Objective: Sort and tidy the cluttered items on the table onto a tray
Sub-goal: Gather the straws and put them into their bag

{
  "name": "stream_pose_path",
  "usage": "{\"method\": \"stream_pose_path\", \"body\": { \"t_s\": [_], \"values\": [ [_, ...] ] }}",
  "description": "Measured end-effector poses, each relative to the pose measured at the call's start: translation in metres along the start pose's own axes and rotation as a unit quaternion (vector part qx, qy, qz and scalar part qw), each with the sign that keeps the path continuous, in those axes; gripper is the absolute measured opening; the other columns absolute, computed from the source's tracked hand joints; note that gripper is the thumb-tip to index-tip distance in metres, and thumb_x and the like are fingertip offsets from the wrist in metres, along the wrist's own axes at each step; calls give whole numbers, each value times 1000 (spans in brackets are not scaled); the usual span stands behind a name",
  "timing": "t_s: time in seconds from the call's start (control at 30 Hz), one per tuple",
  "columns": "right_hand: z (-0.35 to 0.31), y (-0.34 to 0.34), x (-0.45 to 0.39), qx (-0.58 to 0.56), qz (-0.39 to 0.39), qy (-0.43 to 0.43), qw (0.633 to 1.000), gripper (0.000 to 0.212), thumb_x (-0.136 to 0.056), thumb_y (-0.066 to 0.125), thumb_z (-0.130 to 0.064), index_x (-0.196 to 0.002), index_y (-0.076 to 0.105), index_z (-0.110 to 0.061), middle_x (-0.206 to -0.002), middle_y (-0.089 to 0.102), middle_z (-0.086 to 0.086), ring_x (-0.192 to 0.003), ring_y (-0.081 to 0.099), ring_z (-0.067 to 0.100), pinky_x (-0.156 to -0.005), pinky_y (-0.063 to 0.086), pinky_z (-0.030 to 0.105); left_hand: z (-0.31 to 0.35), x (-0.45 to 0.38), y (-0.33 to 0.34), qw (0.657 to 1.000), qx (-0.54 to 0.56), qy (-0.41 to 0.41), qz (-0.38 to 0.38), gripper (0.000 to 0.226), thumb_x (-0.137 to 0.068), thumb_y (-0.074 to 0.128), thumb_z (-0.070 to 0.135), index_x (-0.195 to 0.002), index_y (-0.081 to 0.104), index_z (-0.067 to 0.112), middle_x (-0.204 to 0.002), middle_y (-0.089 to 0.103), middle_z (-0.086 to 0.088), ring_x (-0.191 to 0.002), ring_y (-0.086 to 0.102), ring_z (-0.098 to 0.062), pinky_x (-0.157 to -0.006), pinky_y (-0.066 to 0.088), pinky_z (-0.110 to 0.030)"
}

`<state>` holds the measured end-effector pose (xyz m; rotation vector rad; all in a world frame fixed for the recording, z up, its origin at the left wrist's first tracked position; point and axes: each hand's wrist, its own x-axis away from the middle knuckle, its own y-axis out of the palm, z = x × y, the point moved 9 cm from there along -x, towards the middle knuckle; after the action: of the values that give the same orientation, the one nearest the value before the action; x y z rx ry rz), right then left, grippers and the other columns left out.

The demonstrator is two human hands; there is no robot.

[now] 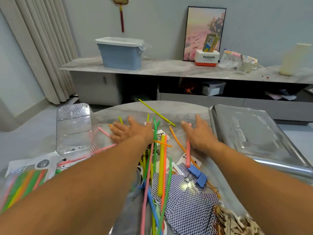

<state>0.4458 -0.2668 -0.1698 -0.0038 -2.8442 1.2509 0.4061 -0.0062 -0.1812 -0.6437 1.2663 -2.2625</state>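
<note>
Both flat, empty: left hand (128, 130) and right hand (199, 133) among straws (160, 160), tray (254, 133) at right edge

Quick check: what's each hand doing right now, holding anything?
Left hand: open, fingers spread flat over the straws, holding nothing.
Right hand: open, fingers straight above the table, holding nothing.

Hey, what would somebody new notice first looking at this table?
Probably the bright straws strewn down the table's middle over blue-patterned playing cards. Both hands, the left hand and the right hand, reach out flat over the clutter, grip open. A steel tray sits at the right.
</note>
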Motion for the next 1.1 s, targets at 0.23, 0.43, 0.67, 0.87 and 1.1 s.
{"method": "stream_pose_path", "body": {
  "t_s": [0.23,0.43,0.67,0.87,1.1],
  "values": [
    [-8,26,-52,112,-54,-86,989,78,-98,32,-72,-161,21,-27,-166,29,1,-153,24,24,-125,14,50,28,-7,26,993,-73,75,-49,92,-84,22,86,-159,10,34,-167,-8,-14,-153,-14,-36,-120,-7,-58],
    [-36,49,-66,123,-103,-153,975,57,-105,38,-54,-156,36,-29,-165,31,-3,-153,23,17,-124,13,48,79,42,59,972,-71,207,-86,72,-99,29,56,-160,10,26,-169,-1,-9,-155,-11,-26,-123,-8,-50],
    [-44,49,-45,101,-131,-197,966,37,-108,45,-32,-142,59,-27,-159,41,-4,-150,31,16,-123,17,49,79,68,29,974,13,225,-29,56,-97,45,30,-150,33,20,-162,19,-13,-150,14,-30,-123,12,-44],
    [-49,49,-33,-19,-139,-156,978,43,-98,63,-43,-139,62,-29,-144,58,-5,-122,54,8,-98,41,20,71,54,-117,913,20,285,293,56,-84,64,25,-138,48,27,-146,40,-5,-141,32,-26,-121,17,-45],
    [-84,77,3,104,-146,-231,956,42,-99,59,-44,-140,60,-35,-150,52,-6,-139,45,19,-119,26,47,11,-31,-169,981,-67,53,173,83,-78,72,38,-150,31,27,-164,7,-15,-153,-2,-35,-115,2,-72]
  ]
}}
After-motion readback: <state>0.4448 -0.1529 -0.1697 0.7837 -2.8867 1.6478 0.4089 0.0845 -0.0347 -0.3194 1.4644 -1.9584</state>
